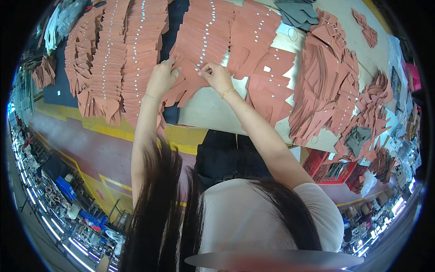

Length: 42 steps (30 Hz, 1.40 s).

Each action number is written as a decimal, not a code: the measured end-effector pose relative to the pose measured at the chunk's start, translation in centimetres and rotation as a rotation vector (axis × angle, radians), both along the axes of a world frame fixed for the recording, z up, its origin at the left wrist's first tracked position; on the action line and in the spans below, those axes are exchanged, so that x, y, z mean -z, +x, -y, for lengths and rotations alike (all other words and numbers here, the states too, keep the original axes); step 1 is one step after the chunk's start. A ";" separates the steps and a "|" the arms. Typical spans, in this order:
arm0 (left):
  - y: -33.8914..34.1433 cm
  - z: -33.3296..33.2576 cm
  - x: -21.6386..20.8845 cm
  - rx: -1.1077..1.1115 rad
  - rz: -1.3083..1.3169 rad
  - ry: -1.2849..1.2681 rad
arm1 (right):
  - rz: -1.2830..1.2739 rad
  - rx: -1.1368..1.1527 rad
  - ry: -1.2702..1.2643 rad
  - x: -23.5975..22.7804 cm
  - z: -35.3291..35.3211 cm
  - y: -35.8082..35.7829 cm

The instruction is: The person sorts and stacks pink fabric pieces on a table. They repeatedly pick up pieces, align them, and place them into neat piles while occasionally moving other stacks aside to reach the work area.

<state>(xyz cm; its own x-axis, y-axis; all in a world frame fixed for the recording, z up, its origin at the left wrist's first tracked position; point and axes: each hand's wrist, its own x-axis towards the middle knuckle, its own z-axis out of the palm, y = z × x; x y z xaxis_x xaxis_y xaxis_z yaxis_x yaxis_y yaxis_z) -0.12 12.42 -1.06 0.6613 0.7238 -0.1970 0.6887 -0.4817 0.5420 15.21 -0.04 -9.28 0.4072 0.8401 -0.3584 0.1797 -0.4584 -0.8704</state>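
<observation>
Overlapping coral-coloured cut pieces (195,50) lie fanned in a long row before me, with a line of small white stickers running down them. At the row's near left edge rests my left hand (164,78), its thumb and forefinger apart on the pieces. My right hand (218,78) is a little to the right, over the near end of the same row. Its fingers are curled and pinched together beside the lowest stickers. Whatever lies between those fingertips is too small to make out.
More stickered coral rows (108,54) lie on the left, and loose coral stacks (324,77) on the right. Dark grey-green pieces (297,13) sit at the back. Red crates (328,170) stand below the table's (213,106) right side. Yellow lines mark the floor (99,145).
</observation>
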 end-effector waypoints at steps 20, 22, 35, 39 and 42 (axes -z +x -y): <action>0.1 1.3 4.3 -0.160 0.195 -0.079 | 0.364 -0.099 -0.082 -1.0 -0.9 0.5; 0.5 2.6 4.3 -0.231 0.167 -0.035 | 0.388 -0.109 -0.055 -0.9 -0.8 0.7; 1.0 0.4 3.7 -0.168 0.008 0.007 | 0.421 -0.247 -0.088 -1.8 -0.9 2.3; 1.9 -1.0 4.1 -0.115 0.147 -0.013 | 0.485 -0.012 0.153 -1.8 -1.5 3.4; 2.5 -1.2 5.0 -0.164 0.253 -0.135 | 0.580 0.125 0.340 -0.8 -4.7 3.1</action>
